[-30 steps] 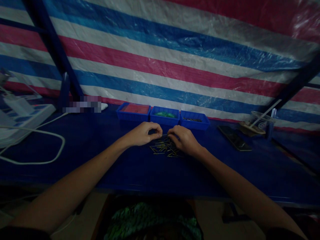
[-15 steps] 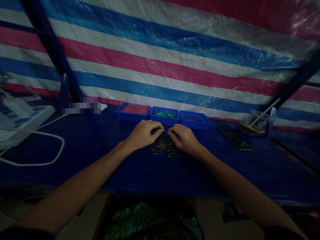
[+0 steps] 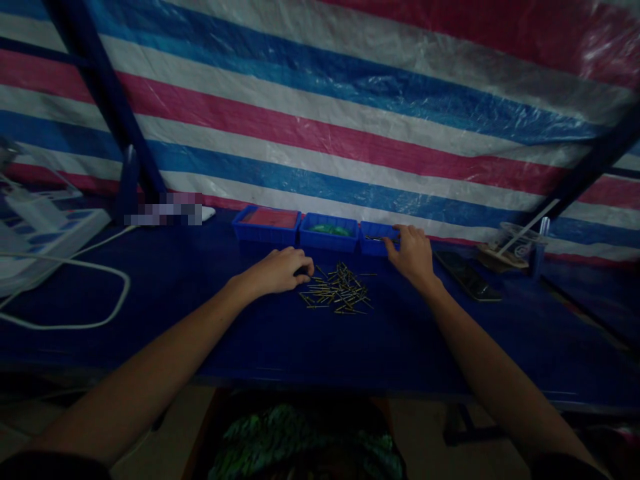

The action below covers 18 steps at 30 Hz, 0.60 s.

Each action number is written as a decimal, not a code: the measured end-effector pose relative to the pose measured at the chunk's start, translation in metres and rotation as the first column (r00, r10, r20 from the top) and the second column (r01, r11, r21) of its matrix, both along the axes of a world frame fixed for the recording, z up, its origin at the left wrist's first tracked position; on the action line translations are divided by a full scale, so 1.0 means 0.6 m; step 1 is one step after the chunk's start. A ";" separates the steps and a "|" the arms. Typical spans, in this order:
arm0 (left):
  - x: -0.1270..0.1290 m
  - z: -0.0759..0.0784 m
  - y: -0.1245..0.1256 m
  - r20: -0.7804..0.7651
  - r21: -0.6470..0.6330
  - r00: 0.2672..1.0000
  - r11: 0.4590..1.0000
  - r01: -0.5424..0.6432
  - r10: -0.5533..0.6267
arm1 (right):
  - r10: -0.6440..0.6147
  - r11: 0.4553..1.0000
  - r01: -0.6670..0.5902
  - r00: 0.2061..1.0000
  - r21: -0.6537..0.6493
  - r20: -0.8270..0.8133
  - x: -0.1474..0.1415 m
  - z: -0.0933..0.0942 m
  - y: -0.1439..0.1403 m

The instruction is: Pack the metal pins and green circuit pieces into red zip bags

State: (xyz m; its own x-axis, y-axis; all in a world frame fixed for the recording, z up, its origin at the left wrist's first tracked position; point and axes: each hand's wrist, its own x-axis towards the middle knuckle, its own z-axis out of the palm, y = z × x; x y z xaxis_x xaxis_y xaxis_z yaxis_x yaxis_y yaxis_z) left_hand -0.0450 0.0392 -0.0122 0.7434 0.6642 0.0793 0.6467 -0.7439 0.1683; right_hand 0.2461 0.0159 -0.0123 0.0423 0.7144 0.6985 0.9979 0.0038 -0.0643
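Just one head cam here, looking forward and down over the surface (image 3: pixel 280 347) from close up, facing the tarp (image 3: pixel 350 113).

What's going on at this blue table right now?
A person sits at a dark blue table with a loose pile of thin brass-coloured metal pins in front of them. The left hand rests curled at the pile's left edge. The right hand reaches over the rightmost of three small blue plastic trays, fingertips pinched above it.
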 end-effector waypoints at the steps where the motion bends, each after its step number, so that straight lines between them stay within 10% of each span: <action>1: 0.002 -0.002 -0.001 0.000 0.003 1.000 1.000 0.010 -0.010 | 0.049 0.999 -0.049 0.999 -0.018 -0.003 -0.010 -0.003 -0.003; 9: 0.020 -0.013 0.000 0.249 0.013 0.966 0.998 0.064 -0.065 | 0.552 0.811 -0.540 0.834 -0.224 -0.010 -0.136 -0.020 -0.055; 18: 0.032 0.007 -0.024 0.455 -0.015 0.887 0.995 0.094 -0.076 | 0.556 0.827 -0.536 0.825 -0.169 0.103 -0.140 -0.017 -0.062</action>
